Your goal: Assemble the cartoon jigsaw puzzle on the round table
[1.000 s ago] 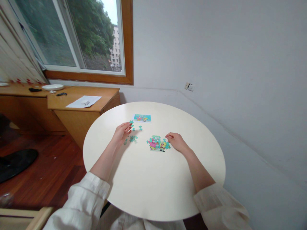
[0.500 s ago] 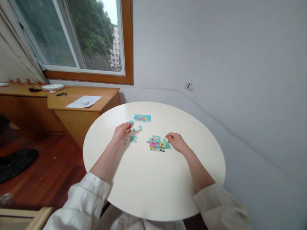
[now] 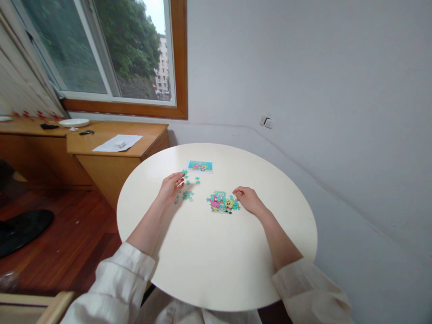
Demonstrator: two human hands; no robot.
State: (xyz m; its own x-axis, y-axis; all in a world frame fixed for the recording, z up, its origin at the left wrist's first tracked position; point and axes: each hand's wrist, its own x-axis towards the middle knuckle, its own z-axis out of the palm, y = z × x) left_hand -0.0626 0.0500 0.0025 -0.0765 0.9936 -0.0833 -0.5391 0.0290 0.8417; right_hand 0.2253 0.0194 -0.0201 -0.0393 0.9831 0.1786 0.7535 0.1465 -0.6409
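A partly built cartoon jigsaw [image 3: 222,202] lies near the middle of the round cream table [image 3: 216,265]. My right hand [image 3: 248,199] rests at its right edge, fingers curled against the pieces there. My left hand [image 3: 172,186] lies to the left among several loose teal pieces [image 3: 187,195], fingers bent over them; I cannot make out whether it pinches one. More loose pieces [image 3: 196,180] sit just beyond its fingertips. A small reference picture card [image 3: 200,166] lies flat further back.
A wooden cabinet [image 3: 114,157] stands left of the table under the window, with a sheet of paper [image 3: 117,142] on it. A white plate [image 3: 74,122] sits on the counter beyond. A wall runs close behind and right of the table.
My left fingers shifted slightly over the loose pieces. The right hand and the puzzle stay put.
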